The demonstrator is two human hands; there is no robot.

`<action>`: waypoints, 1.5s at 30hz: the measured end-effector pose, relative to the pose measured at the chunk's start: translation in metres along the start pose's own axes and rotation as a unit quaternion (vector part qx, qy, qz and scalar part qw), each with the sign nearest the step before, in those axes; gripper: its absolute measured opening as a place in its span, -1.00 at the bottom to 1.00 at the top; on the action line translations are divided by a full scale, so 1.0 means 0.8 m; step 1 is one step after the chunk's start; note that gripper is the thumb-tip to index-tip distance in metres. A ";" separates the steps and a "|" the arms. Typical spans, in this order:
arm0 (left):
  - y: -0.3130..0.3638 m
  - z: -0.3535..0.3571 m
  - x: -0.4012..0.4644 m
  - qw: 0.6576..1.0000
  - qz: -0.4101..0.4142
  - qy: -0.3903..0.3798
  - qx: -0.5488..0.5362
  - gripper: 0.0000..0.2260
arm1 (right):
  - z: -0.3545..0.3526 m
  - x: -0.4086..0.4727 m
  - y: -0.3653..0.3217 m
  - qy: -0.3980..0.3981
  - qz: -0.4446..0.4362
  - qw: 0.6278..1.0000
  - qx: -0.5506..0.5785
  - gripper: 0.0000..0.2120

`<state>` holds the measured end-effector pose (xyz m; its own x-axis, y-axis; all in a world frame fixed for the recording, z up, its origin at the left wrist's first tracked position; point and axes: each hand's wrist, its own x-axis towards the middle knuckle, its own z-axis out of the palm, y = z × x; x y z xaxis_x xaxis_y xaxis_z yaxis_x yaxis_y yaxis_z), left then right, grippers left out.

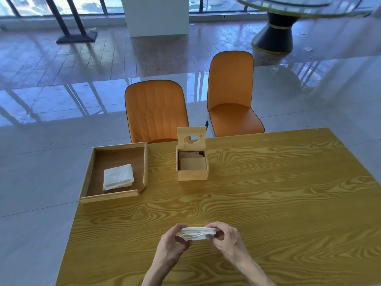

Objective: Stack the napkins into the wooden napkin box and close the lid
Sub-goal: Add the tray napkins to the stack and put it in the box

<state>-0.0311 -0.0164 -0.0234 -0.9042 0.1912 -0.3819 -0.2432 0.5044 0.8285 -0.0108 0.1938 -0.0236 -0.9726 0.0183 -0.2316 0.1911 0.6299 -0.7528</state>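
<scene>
A stack of white napkins (198,233) is held flat just above the near middle of the table, gripped from both ends. My left hand (175,241) pinches its left end and my right hand (223,236) its right end. The wooden napkin box (192,175) stands farther back at the table's centre, its lid (191,134) with an oval hole raised upright at the back. Inside the box I see brownish sheets. A second pile of white napkins (118,177) lies in a shallow wooden tray (90,172) at the back left.
The yellow wood-grain table (278,203) stretches to the right and toward me. Two orange chairs (155,110) stand behind its far edge. The tray overhangs the table's left edge slightly. A glossy floor lies to the left.
</scene>
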 end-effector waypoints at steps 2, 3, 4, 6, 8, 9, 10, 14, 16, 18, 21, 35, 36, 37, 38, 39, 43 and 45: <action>-0.004 -0.001 0.003 1.000 0.008 -0.003 -0.004 -0.73 | 0.000 0.003 0.004 -0.005 0.014 1.000 0.005 -0.82; -0.005 -0.003 0.005 1.000 0.012 -0.001 -0.006 -0.75 | -0.001 0.005 0.005 -0.006 0.020 1.000 0.011 -0.83; -0.002 -0.005 0.009 1.000 0.016 0.002 -0.010 -0.76 | -0.003 0.009 0.005 -0.006 0.026 0.999 0.020 -0.84; 0.008 -0.012 0.021 1.000 0.020 0.008 -0.019 -0.77 | -0.010 0.021 -0.001 -0.002 0.035 0.998 0.047 -0.86; 0.025 -0.023 0.041 0.999 0.025 0.021 -0.035 -0.79 | -0.021 0.040 -0.013 0.011 0.046 0.996 0.075 -0.85; 0.036 -0.030 0.053 0.998 0.030 0.031 -0.042 -0.81 | -0.025 0.053 -0.020 0.020 0.048 0.995 0.089 -0.84; 0.047 -0.038 0.066 0.997 0.035 0.042 -0.046 -0.83 | -0.031 0.066 -0.027 0.029 0.049 0.993 0.102 -0.84; 0.095 -0.070 0.124 0.994 0.044 0.081 -0.065 -0.82 | -0.055 0.133 -0.056 0.063 0.046 0.986 0.147 -0.78; 0.119 -0.083 0.150 0.990 0.038 0.114 -0.075 -0.81 | -0.066 0.164 -0.074 0.080 0.044 0.982 0.166 -0.73; 0.140 -0.091 0.172 0.985 0.014 0.140 -0.098 -0.76 | -0.074 0.191 -0.090 0.096 0.045 0.977 0.187 -0.70; 0.158 -0.095 0.199 0.978 -0.010 0.159 -0.136 -0.71 | -0.082 0.221 -0.106 0.113 0.047 0.973 0.195 -0.67; 0.146 -0.084 0.230 0.974 -0.021 0.212 0.074 -0.82 | -0.070 0.258 -0.112 0.173 0.085 0.981 -0.034 -0.68; 0.146 -0.083 0.232 0.972 -0.025 0.215 0.090 -0.83 | -0.069 0.260 -0.111 0.173 0.090 0.980 -0.043 -0.70; 0.145 -0.081 0.233 0.971 -0.033 0.216 0.099 -0.83 | -0.068 0.262 -0.111 0.171 0.095 0.979 -0.048 -0.72; 0.144 -0.080 0.235 0.970 -0.041 0.217 0.105 -0.82 | -0.067 0.263 -0.109 0.169 0.100 0.979 -0.051 -0.73; 0.143 -0.079 0.237 0.969 -0.050 0.218 0.108 -0.82 | -0.066 0.265 -0.108 0.166 0.104 0.979 -0.053 -0.74; 0.138 -0.073 0.245 0.969 -0.064 0.218 0.099 -0.73 | -0.063 0.274 -0.103 0.158 0.095 0.980 -0.076 -0.77; 0.139 -0.069 0.249 0.970 -0.069 0.216 0.092 -0.65 | -0.061 0.277 -0.100 0.160 0.085 0.980 -0.077 -0.76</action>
<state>-0.2578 0.0311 0.0154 -0.9396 -0.2395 -0.2444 -0.3421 0.6500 0.6786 -0.2484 0.1854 0.0155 -0.9246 0.3610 -0.1220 0.3562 0.7053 -0.6129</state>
